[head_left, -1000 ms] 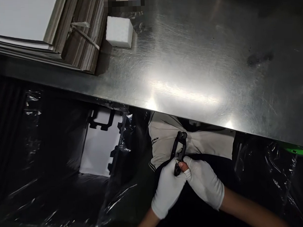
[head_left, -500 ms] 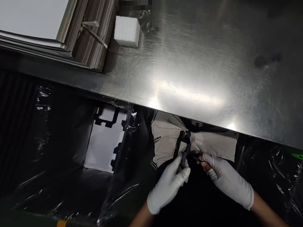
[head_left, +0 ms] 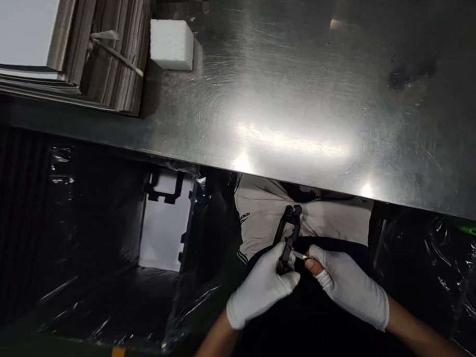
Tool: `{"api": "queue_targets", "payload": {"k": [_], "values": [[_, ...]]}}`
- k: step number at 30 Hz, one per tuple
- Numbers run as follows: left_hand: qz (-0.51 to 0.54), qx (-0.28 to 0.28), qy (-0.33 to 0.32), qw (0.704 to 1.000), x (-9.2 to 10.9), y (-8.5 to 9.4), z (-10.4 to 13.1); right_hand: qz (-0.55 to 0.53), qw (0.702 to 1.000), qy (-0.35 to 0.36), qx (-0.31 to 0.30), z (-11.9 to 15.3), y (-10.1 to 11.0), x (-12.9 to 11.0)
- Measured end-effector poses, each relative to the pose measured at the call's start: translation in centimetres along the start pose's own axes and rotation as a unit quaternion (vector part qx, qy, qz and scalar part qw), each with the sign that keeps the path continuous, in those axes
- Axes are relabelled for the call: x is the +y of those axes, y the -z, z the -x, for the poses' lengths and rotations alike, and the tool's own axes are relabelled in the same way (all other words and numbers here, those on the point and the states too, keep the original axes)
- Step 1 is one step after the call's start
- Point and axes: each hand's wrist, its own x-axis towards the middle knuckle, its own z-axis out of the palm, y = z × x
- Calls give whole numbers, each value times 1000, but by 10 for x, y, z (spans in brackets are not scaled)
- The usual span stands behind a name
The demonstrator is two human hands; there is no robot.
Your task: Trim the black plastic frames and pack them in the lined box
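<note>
My left hand [head_left: 267,281], in a white glove, is closed around a black plastic frame part [head_left: 290,230] with notched edges, held tilted over my lap. In my right hand [head_left: 345,279], whose glove leaves the thumb tip bare, a small knife [head_left: 300,254] with a thin metal blade is pinched. The blade points left and its tip meets or nearly meets the black part; contact cannot be made out. Most of the knife's handle is hidden in the fingers.
A steel table [head_left: 297,93] spans the view above my hands. On it are a tied stack of grey board [head_left: 112,63] and a white foam block [head_left: 171,44]. To the left, a box lined with black plastic [head_left: 105,292] holds similar black parts [head_left: 166,194] and a white sheet [head_left: 161,228].
The knife's blade now shows plainly beside the black part, and my right hand has shifted slightly left. The view has shifted, so the stack and foam block appear further left.
</note>
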Motion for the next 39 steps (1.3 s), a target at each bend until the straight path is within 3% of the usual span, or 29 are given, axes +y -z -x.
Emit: {"api": "queue_targets", "payload": {"k": [2, 5, 8, 13, 18, 26, 34, 39], "values": [[-31, 15, -16, 999, -3, -3, -1, 15, 1000, -1, -1, 1, 0, 0], [-148, 93, -52, 983, -12, -12, -4, 40, 999, -9, 8, 5, 2, -2], [-304, 191, -87, 929, -21, -21, -4, 70, 997, -29, 10, 9, 4, -3], [-491, 257, -159, 817, -28, -31, -3, 123, 992, -31, 24, 12, 0, -6], [-534, 292, -183, 772, -29, -37, -2, 163, 986, -20, 39, 12, -9, -8], [-557, 320, -203, 739, -28, -39, -2, 194, 979, -32, 53, 14, -12, -7], [-570, 332, -187, 728, -28, -42, -3, 209, 974, -85, 9, 12, -7, -18], [-572, 348, -209, 713, -29, -41, -6, 178, 976, -126, -4, 11, -10, -21]]}}
